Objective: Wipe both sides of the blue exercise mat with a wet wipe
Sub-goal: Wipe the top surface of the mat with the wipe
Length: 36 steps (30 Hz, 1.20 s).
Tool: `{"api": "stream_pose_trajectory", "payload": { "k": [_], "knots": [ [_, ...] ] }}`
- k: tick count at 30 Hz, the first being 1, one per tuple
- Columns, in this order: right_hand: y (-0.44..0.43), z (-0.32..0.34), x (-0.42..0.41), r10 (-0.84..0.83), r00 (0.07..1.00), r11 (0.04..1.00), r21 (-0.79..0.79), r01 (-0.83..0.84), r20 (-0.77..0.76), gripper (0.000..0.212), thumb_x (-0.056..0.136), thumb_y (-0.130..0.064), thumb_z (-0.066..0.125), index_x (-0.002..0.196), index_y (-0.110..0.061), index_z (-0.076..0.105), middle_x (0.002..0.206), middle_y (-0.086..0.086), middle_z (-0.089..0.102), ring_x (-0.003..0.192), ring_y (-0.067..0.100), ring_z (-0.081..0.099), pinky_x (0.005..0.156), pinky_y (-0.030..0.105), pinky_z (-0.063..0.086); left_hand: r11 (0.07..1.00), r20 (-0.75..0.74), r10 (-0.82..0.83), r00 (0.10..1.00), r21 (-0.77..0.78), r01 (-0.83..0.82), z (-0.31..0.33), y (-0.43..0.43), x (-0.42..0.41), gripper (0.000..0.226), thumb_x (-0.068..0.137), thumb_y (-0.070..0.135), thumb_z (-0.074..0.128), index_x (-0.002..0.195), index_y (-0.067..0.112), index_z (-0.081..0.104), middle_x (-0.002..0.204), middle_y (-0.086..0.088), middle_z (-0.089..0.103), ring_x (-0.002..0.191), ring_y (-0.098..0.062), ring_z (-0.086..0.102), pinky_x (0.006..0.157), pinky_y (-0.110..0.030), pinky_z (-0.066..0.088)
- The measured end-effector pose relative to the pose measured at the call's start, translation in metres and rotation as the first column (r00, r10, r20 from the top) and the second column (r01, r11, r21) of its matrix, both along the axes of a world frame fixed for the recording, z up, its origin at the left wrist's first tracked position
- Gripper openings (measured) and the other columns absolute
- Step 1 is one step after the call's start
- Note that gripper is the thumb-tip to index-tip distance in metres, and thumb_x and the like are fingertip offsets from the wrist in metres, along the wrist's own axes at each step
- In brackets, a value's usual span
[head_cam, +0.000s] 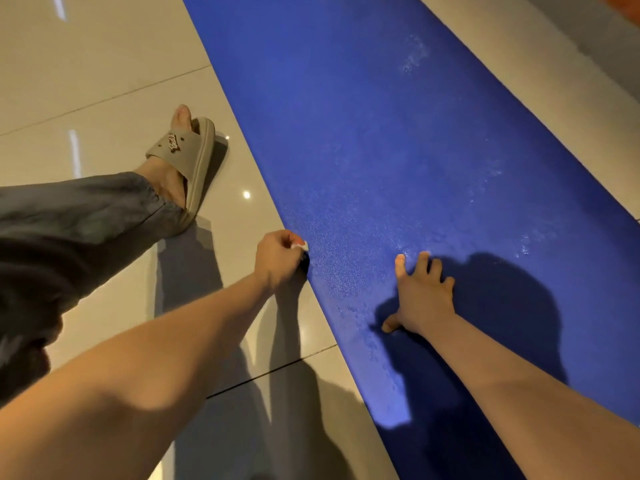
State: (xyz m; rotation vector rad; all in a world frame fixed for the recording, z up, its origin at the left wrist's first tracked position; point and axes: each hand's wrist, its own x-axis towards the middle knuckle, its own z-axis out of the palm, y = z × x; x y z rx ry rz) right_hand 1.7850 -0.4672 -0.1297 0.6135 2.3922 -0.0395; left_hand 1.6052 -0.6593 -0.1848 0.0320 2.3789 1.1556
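Writing on the one beige slipper (188, 157) is not readable, while one blue mat (398, 140) lies flat on the tiled floor (86, 81), left hand (278, 259) pinching one white wipe (300, 245) at its edge, right hand (422, 294) pressing down with fingers (423, 260) spread
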Motion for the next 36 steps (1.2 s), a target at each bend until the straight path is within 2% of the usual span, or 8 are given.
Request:
{"api": "stream_pose_trajectory", "payload": {
  "k": [3, 8, 12, 16, 20, 26, 31, 36],
  "knots": [
    [-0.001, -0.001, 0.0, 0.014, 1.0, 1.0, 0.009, -0.014, 0.001, 0.148, 0.054, -0.076, 0.08, 0.158, -0.016, -0.006, 0.157, 0.029, 0.0, 0.141, 0.049, 0.018, 0.107, 0.056, 0.036, 1.0, 0.039, 0.007, 0.999, 0.004, -0.008, 0.002, -0.002, 0.045, 0.013, 0.07, 0.023, 0.059, 0.067, 0.02, 0.071, 0.069, 0.006, 0.072, 0.071, -0.019, 0.07, 0.079, -0.039, 0.06],
    [0.0, -0.001, 0.001, 0.018, 1.0, 1.0, 0.012, -0.018, -0.001, 0.146, 0.055, -0.078, 0.079, 0.158, -0.016, -0.006, 0.156, 0.028, -0.001, 0.143, 0.05, 0.013, 0.107, 0.055, 0.037, 0.995, 0.084, -0.07, 0.994, -0.06, 0.075, 0.008, 0.001, 0.089, 0.016, 0.079, 0.011, 0.064, 0.066, 0.016, 0.073, 0.069, 0.005, 0.072, 0.07, -0.015, 0.07, 0.077, -0.036, 0.059],
    [0.002, -0.002, 0.003, 0.008, 1.0, 1.0, 0.001, -0.008, -0.019, 0.147, 0.055, -0.079, 0.078, 0.158, -0.017, -0.006, 0.158, 0.027, -0.001, 0.144, 0.048, 0.012, 0.107, 0.055, 0.035, 0.996, 0.016, 0.086, 0.996, -0.035, -0.086, 0.011, 0.015, 0.06, 0.015, 0.079, 0.015, 0.061, 0.069, 0.015, 0.072, 0.073, 0.003, 0.074, 0.074, -0.021, 0.072, 0.078, -0.039, 0.06],
    [0.003, -0.003, 0.005, 0.024, 0.999, 0.999, 0.023, -0.024, -0.039, 0.148, 0.051, -0.083, 0.076, 0.158, -0.019, -0.004, 0.157, 0.026, 0.002, 0.143, 0.046, 0.015, 0.106, 0.054, 0.036, 0.985, -0.05, 0.157, 0.986, -0.061, -0.16, 0.01, 0.023, 0.029, 0.018, 0.085, 0.014, 0.073, 0.068, 0.018, 0.067, 0.071, 0.004, 0.07, 0.078, -0.025, 0.072, 0.078, -0.037, 0.059],
    [0.003, -0.003, 0.004, 0.029, 0.999, 0.999, 0.031, -0.028, -0.03, 0.148, 0.05, -0.083, 0.077, 0.158, -0.018, -0.003, 0.157, 0.025, 0.004, 0.141, 0.045, 0.018, 0.104, 0.052, 0.039, 0.995, -0.079, -0.016, 0.997, -0.102, 0.008, 0.019, 0.016, 0.074, 0.027, 0.087, 0.01, 0.065, 0.066, 0.027, 0.066, 0.075, 0.012, 0.069, 0.082, -0.015, 0.07, 0.081, -0.024, 0.052],
    [0.004, -0.004, 0.004, 0.023, 0.999, 0.999, 0.025, -0.023, -0.032, 0.147, 0.052, -0.081, 0.077, 0.158, -0.018, -0.004, 0.156, 0.025, 0.004, 0.14, 0.044, 0.017, 0.102, 0.05, 0.04, 0.919, -0.1, -0.388, 0.916, -0.116, 0.376, 0.016, -0.003, 0.138, 0.019, 0.082, 0.01, 0.057, 0.079, 0.022, 0.072, 0.092, 0.0, 0.071, 0.087, -0.022, 0.066, 0.083, -0.033, 0.052],
    [0.006, -0.008, 0.004, 0.014, 1.0, 1.0, 0.014, -0.014, -0.026, 0.146, 0.053, -0.079, 0.078, 0.157, -0.02, -0.005, 0.156, 0.024, 0.001, 0.14, 0.043, 0.015, 0.101, 0.05, 0.04, 0.987, -0.16, -0.098, 0.982, -0.145, 0.075, 0.009, 0.01, 0.061, 0.022, 0.085, 0.006, 0.059, 0.072, 0.022, 0.068, 0.086, 0.0, 0.073, 0.086, -0.021, 0.069, 0.083, -0.03, 0.053],
    [0.007, -0.009, 0.004, 0.01, 1.0, 1.0, 0.006, -0.01, -0.015, 0.147, 0.052, -0.08, 0.078, 0.157, -0.021, -0.007, 0.156, 0.024, 0.0, 0.142, 0.043, 0.014, 0.103, 0.051, 0.038, 0.993, -0.1, -0.092, 0.991, -0.085, 0.083, 0.014, 0.005, 0.085, 0.026, 0.086, 0.005, 0.06, 0.072, 0.025, 0.065, 0.081, 0.008, 0.073, 0.082, -0.015, 0.069, 0.083, -0.03, 0.055]
  ]
}}
